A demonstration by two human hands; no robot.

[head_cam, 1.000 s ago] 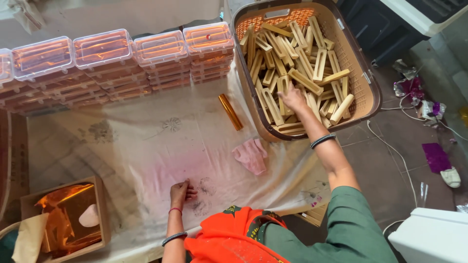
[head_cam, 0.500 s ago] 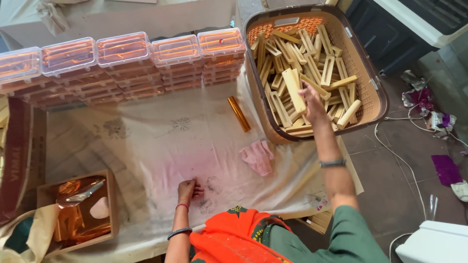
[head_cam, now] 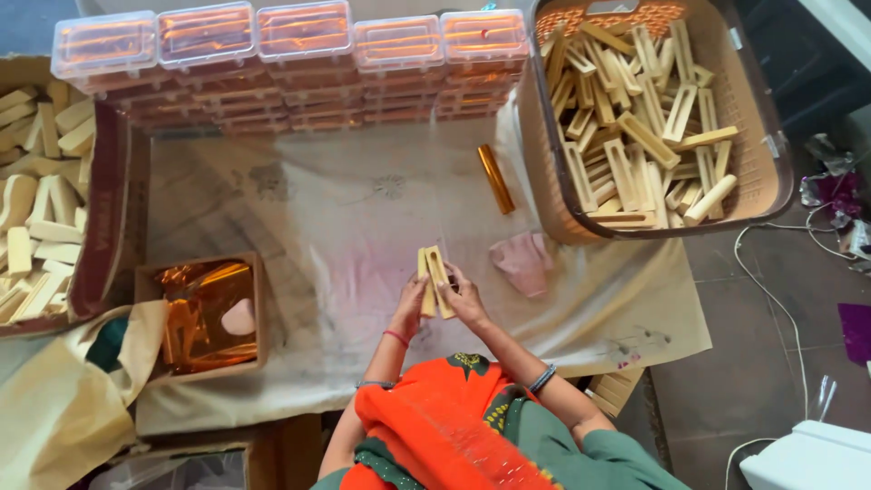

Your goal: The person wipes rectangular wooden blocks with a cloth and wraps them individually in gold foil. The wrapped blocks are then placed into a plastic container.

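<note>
Pale cloth point(head_cam: 363, 209) spread wide. Right of cloth, brown basket point(head_cam: 758, 172) heaped with pale sticks. Over cloth's near edge, left hand point(head_cam: 410, 308) and right hand point(head_cam: 464, 298), fingers closed around two pale cream grooved sticks point(head_cam: 433, 279), side by side.

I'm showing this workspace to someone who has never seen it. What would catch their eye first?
Probably the row of clear plastic boxes glowing orange along the far edge of the white cloth, and the brown plastic basket heaped with pale wooden channel pieces at the far right. At the centre, the left hand and right hand hold two pale wooden pieces together, with a box of shiny orange foil to the left.
</note>
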